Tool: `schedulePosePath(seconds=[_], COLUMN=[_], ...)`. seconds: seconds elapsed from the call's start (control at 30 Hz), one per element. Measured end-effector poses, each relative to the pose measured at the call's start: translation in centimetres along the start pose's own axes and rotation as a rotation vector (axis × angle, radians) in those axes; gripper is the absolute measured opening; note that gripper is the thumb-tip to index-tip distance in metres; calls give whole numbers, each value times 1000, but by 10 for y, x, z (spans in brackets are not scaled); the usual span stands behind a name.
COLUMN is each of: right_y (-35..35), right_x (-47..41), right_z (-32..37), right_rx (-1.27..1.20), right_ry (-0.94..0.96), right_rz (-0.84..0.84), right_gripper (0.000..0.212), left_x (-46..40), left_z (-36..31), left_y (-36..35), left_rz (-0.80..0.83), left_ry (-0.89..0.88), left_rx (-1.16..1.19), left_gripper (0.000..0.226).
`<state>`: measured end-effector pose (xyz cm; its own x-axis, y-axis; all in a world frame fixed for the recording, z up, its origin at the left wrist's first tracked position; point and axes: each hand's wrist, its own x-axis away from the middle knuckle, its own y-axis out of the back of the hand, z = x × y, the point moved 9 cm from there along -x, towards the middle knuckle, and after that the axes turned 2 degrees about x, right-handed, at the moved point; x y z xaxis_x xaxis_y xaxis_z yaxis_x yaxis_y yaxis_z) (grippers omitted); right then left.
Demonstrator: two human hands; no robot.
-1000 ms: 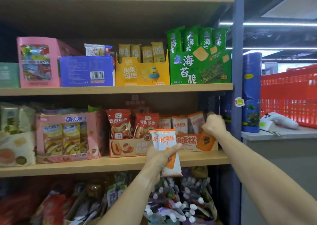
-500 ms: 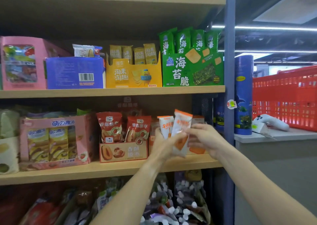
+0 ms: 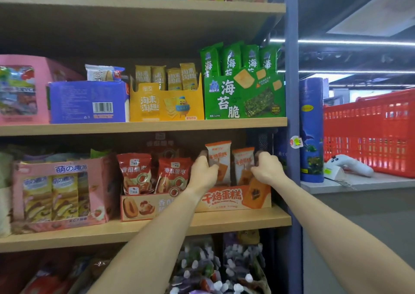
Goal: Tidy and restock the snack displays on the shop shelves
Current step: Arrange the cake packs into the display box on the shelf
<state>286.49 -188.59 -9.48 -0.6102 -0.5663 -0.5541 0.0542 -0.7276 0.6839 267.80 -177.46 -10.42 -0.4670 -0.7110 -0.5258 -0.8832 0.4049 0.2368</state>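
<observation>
**Shop shelf, cake packets going in**

Middle shelf [image 3: 224,223], at three o'clock: left hand [image 3: 203,173] fingers clamped on the tall cake packet [image 3: 219,159] in its orange display box [image 3: 233,198]; right hand [image 3: 267,170] apparently pinches its neighbour [image 3: 242,161]. Forced down, a packet could crumple or tip the box.

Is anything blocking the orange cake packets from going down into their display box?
Nothing visible. Both packets already stand in the box, with the left hand and right hand gripping them from either side.
</observation>
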Motion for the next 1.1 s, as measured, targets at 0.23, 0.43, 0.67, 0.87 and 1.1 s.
schedulePosePath(seconds=[0.23, 0.43, 0.67, 0.87, 1.1], right_y=[-15, 3, -10, -75, -92], right_x=[5, 29, 92, 96, 65], right_z=[-20, -12, 86, 164, 190], right_rx=[19, 70, -138, -146, 93], right_ry=[-96, -99, 329, 386, 229], right_rz=[16, -228, -278, -84, -35], right_gripper=[24, 28, 16, 49, 50], left_x=[9, 21, 72, 80, 62], left_z=[10, 9, -8, 41, 70], left_y=[-12, -26, 25, 150, 175], left_rz=[43, 65, -292, -641, -414], left_ry=[-108, -173, -587, -360, -320], left_rx=[-528, -730, -733, -843, -890], left_gripper=[49, 19, 38, 39, 26])
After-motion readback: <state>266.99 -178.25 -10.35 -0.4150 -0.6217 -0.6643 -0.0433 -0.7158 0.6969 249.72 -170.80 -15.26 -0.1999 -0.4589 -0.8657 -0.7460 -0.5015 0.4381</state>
